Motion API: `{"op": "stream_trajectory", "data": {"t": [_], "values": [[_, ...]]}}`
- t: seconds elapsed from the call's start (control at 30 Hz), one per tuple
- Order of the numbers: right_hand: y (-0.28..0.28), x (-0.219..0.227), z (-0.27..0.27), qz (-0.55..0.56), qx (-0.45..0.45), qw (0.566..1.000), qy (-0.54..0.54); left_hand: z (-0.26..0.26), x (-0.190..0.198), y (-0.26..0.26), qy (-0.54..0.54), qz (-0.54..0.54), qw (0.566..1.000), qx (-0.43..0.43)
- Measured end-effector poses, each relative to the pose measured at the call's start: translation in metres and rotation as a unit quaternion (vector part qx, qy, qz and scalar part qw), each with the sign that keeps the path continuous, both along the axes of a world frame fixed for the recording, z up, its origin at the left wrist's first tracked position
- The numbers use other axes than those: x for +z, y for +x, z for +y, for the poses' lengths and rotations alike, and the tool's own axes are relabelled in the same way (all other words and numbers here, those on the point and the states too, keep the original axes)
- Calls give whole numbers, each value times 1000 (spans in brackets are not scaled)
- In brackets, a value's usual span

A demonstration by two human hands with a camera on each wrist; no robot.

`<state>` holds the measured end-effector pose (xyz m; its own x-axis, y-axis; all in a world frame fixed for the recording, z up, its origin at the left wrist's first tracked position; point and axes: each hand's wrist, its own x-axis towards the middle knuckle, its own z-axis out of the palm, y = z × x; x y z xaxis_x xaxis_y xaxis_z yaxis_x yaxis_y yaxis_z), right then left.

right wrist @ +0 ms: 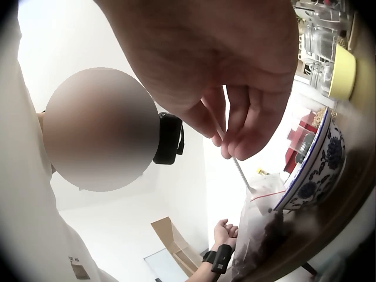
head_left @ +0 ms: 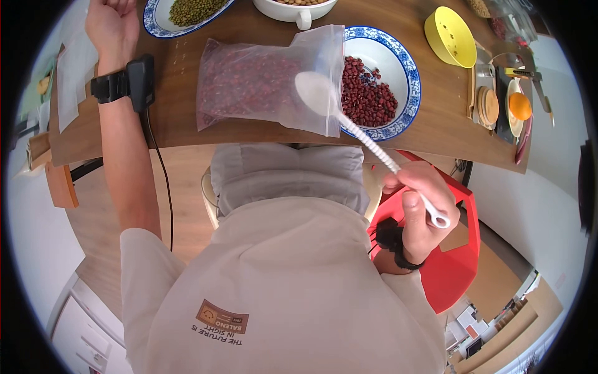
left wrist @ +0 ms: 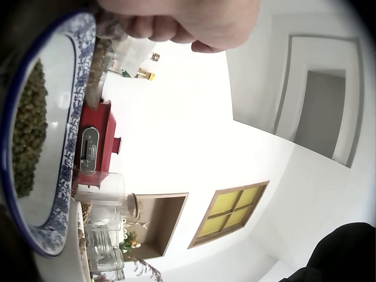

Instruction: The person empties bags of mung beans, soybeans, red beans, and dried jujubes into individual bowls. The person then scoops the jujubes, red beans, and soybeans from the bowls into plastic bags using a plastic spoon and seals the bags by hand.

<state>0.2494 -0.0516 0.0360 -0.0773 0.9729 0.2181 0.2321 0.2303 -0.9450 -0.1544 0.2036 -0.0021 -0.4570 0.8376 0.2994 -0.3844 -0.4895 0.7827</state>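
My right hand (head_left: 423,202) pinches the handle of a long white spoon (head_left: 367,140) between thumb and fingers. Its bowl end overlaps the mouth of a clear zip bag (head_left: 249,84) of dark red beans. Right against the bag's mouth, a blue-and-white patterned dish (head_left: 408,75) holds loose red beans (head_left: 370,100). Off at the table's far left, my left hand (head_left: 113,28) is partly cut off by the head view. Its fingers (left wrist: 170,29) are loosely curled with nothing seen in them, close to a blue-rimmed dish (left wrist: 69,117) of green beans (left wrist: 30,129).
A white handled pot (head_left: 298,14) of light beans stands at the back. Toward the right are a yellow bowl (head_left: 450,37), a wooden-lidded jar (head_left: 488,105), an orange (head_left: 519,106) and a knife (head_left: 541,84). A red chair (head_left: 448,280) is beside me. One cable (head_left: 165,181) hangs from my left wrist.
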Motion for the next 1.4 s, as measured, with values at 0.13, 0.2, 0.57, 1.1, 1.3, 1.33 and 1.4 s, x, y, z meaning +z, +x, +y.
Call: {"op": "stream_trajectory", "data": {"t": [0.13,0.2,0.57,1.1,1.3,1.33,1.4], "values": [[10,-4,-3,8,-73,996,50,-3,2,2,0,14,1000,12],[18,-3,-4,-1,-80,995,67,-3,3,5,-4,12,1000,15],[34,-2,9,-267,-168,945,91,3,4,-4,-49,5,999,-2],[26,-30,6,170,-169,966,-101,-1,7,4,-52,20,998,-4],[20,-5,-7,165,-115,978,-59,-1,5,3,-45,12,998,-29],[14,2,-7,137,-105,983,-59,-2,5,3,-47,14,998,-25],[10,8,-5,77,-42,995,-39,-4,8,10,-47,0,999,-15]]}}
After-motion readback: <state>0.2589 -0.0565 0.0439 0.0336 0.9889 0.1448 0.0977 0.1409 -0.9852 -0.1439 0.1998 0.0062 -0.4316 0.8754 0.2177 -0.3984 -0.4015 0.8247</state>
